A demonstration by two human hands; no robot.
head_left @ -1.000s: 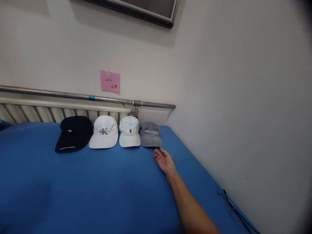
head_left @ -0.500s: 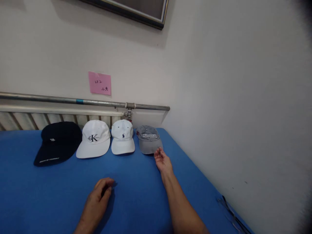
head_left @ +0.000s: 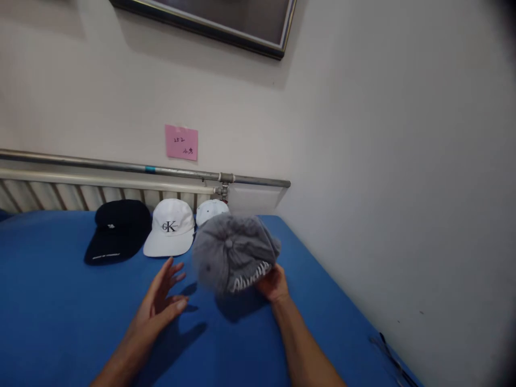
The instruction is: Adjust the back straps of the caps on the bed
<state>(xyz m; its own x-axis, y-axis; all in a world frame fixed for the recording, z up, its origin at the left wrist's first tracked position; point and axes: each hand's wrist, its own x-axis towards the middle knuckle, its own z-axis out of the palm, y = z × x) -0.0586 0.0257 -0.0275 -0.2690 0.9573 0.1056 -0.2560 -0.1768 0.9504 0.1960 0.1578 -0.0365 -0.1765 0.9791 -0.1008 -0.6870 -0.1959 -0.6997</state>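
Note:
A grey baseball cap (head_left: 237,247) is held up above the blue surface, crown toward me, with white lettering along its lower front. My right hand (head_left: 275,284) grips it from below right; its brim and some of my fingers are hidden. To the left, my left hand (head_left: 164,295) is open, fingers spread and apart from the cap. Behind the grey cap, a white cap (head_left: 212,209) is mostly covered. Beside that one rest a white cap with black letters (head_left: 171,228) and a black cap with a long brim (head_left: 117,231).
The caps lie on a blue-covered surface (head_left: 72,312) along a radiator (head_left: 80,196) and a metal pipe (head_left: 100,164). A pink note (head_left: 181,142) is stuck on the wall under a framed picture (head_left: 258,45). Dark cables (head_left: 391,355) lie at the right edge.
My right hand has taken hold of the grey cap, lifted it off the surface and brought it left, toward me. My left hand has risen and spread its fingers. The view has shifted slightly.

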